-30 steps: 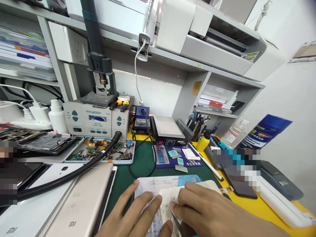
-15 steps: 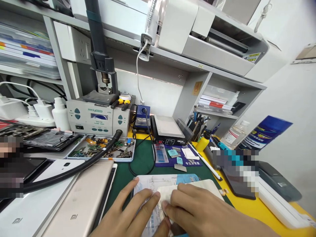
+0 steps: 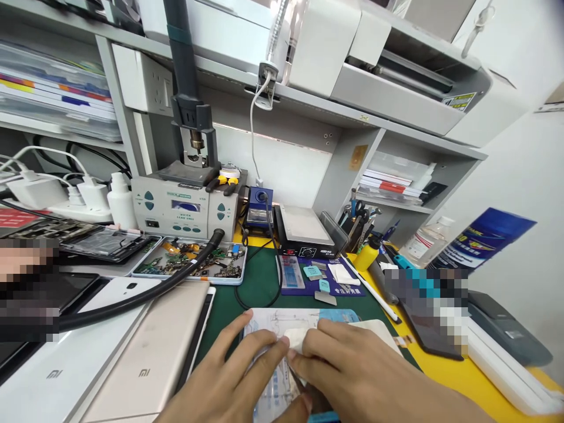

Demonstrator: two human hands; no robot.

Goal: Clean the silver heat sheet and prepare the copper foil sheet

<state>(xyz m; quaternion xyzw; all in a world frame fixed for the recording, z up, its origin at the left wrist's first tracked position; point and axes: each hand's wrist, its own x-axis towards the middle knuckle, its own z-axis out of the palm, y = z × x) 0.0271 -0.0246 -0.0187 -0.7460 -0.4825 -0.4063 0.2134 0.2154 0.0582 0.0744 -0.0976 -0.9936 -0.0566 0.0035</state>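
Head view, facing forward and down

At front centre, the flat panel (image 3: 381, 332) lies on the printed sheet (image 3: 282, 319), beneath the right hand (image 3: 356, 370). The left hand (image 3: 238, 376) is positioned left of the right. Further left: Mi-marked device (image 3: 150, 346). Behind the device: tray (image 3: 229, 282), containing circuit boards (image 3: 180, 254). The hot-air rework station (image 3: 207, 217) stands behind the tray. Right of the station: heating plate (image 3: 304, 226). Before the plate: scraper blade (image 3: 325, 298).
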